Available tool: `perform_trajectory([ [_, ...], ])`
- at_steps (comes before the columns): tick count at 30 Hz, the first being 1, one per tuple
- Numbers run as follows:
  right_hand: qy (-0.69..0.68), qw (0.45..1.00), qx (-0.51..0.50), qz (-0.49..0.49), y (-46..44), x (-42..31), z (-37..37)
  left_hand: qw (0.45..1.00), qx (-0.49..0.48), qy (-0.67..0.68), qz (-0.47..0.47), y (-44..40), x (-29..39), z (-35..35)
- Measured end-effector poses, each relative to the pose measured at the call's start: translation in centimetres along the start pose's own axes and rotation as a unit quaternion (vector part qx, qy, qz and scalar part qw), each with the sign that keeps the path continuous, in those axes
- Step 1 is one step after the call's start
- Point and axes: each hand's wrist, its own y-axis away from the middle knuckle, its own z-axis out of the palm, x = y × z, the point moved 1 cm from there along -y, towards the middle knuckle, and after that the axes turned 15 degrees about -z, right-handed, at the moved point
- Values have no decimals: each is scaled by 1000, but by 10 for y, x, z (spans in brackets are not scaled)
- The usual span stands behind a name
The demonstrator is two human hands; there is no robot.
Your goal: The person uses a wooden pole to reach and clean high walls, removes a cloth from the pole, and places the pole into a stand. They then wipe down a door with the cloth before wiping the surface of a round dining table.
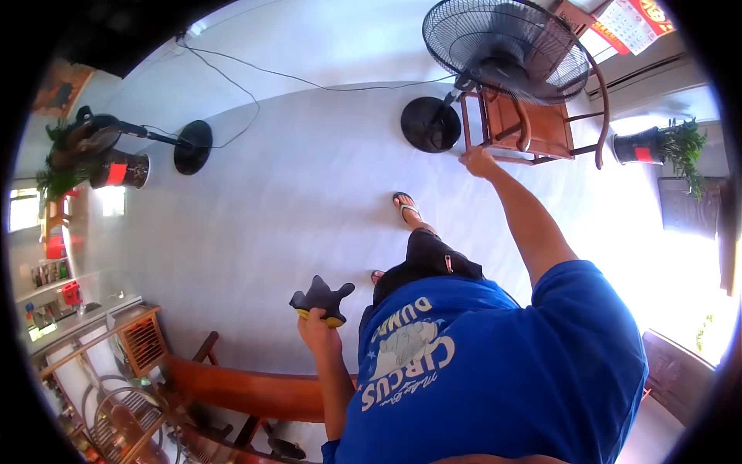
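Note:
My left hand (317,329) is closed around the yellow-edged cuff of a black glove (321,295), whose stubby fingers point up and outward. My right hand (479,162) reaches forward with its fingers curled. In the view it overlaps the lower frame of a wooden armchair (533,127); I cannot tell whether they touch or whether the hand holds anything. Just above it and to the left is the round black base (430,124) of a standing fan (506,50).
A second fan's base (192,148) stands at left, beside a potted plant (120,170). Cords (325,87) trail across the far floor. Another potted plant (638,147) is at right. A long wooden bench (247,387) and a rack (143,340) stand at lower left.

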Motion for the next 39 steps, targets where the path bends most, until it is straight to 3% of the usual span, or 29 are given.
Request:
perform_trajectory([
  [4,-63,992,34,104,-65,43,-26,997,49,-32,-51,-10,8,71],
  [10,-20,975,207,75,-171,128,-11,993,2,1,-119,-38,-7,153],
  [13,160,952,258,42,-198,122,-23,990,-9,-3,-139,-46,-9,181],
  [15,180,949,253,50,-212,133,-27,987,-19,-2,-161,-49,-8,193],
  [20,78,973,188,108,-228,172,-22,987,25,-10,-157,-59,1,194],
  [29,-42,974,158,158,-237,210,-9,987,51,-38,-150,-66,23,214],
  [33,-112,966,153,173,-231,218,1,982,4,-17,-186,-72,25,210],
  [38,-320,918,159,173,-234,198,36,983,-14,2,-181,-74,32,203],
  [39,-373,879,222,197,-221,158,38,983,-15,11,-182,-72,40,203],
])
